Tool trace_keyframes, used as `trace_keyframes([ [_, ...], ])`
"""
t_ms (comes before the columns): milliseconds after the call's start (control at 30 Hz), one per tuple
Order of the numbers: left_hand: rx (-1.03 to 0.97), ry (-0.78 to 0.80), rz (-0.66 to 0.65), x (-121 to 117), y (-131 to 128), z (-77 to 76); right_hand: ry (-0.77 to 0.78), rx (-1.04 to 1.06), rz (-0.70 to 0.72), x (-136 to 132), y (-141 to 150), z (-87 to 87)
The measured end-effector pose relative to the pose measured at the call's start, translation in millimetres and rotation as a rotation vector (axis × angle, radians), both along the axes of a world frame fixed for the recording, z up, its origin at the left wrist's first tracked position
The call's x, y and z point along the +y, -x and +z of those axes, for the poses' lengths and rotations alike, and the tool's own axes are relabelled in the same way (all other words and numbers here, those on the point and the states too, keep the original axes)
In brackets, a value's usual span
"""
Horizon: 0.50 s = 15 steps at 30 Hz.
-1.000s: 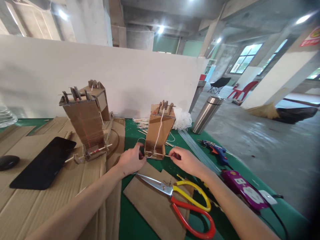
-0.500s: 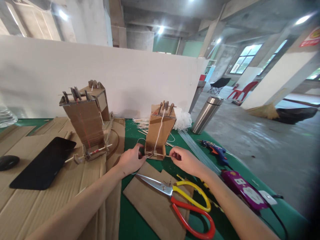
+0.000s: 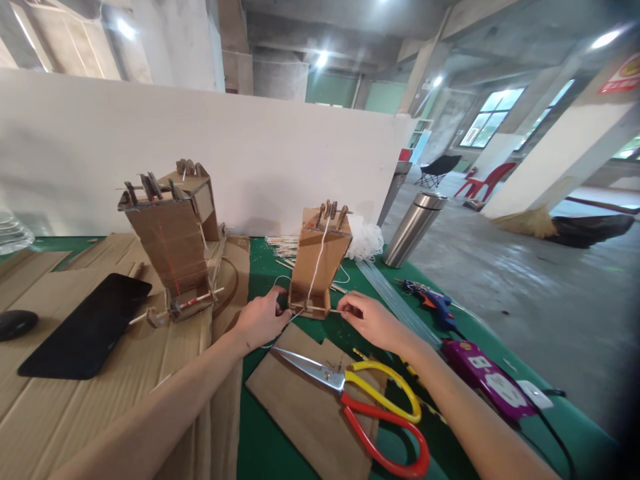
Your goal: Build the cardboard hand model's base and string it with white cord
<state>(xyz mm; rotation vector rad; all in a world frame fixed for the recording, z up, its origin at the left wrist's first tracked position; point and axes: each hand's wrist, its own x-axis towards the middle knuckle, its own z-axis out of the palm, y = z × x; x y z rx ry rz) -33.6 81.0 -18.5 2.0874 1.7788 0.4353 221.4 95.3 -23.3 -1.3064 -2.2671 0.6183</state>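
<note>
A small cardboard crane-like model (image 3: 320, 257) stands upright on the green table, with cardboard discs on a stick across its top. White string (image 3: 319, 263) runs down its sloping front to a thin wooden stick (image 3: 320, 309) crossing the low base. My left hand (image 3: 264, 317) is closed at the base's left side, thumb and fingers against the cardboard; its far fingers are partly hidden. My right hand (image 3: 364, 318) pinches the stick's right end, just outside the base. Below the hands, scissors (image 3: 345, 380) with yellow and red handles lie on a flat cardboard piece (image 3: 295, 393).
At left, a larger cardboard model (image 3: 170, 247) stands on cardboard sheets beside a black phone (image 3: 85, 327) and a mouse (image 3: 17, 325). To the right are a steel flask (image 3: 415, 230), a glue gun (image 3: 430, 300), clear glue sticks (image 3: 395, 300) and a purple power strip (image 3: 487, 380).
My right hand has edged slightly left with the stick. By my left thumb, the loose string shows a little more. The model stays in place.
</note>
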Motion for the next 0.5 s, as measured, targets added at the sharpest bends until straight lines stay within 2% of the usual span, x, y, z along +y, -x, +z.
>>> trace_keyframes([
  [267,0.008,-0.004,-0.002,1.5,0.4,-2.2,-0.005,-0.008,0.005,-1.0,0.6,2.0],
  [500,0.007,0.005,-0.002,0.8,0.1,-0.2,-0.061,0.049,-0.023,1.2,2.1,-3.5],
])
